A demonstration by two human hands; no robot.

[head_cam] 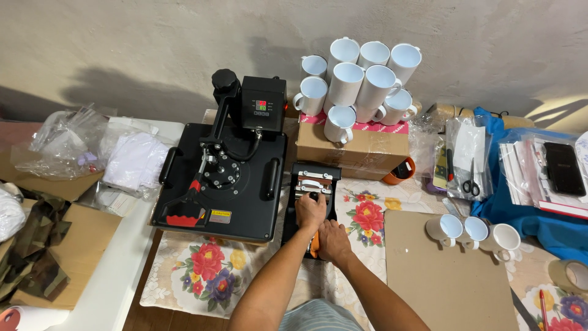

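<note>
Right hand (334, 240) gripping orange piece, left hand (311, 211) closing on lever of mug press (312, 184). Am seeing flat press (223, 184) crowding its left edge, bare cardboard sheet (441, 270) lying right.

My right hand (334, 240) covers most of an orange thing (314, 245), so I can't tell what it is. My left hand (311, 211) hides part of the small black press (314, 184). The tape roll (571, 274) is cut off.
</note>
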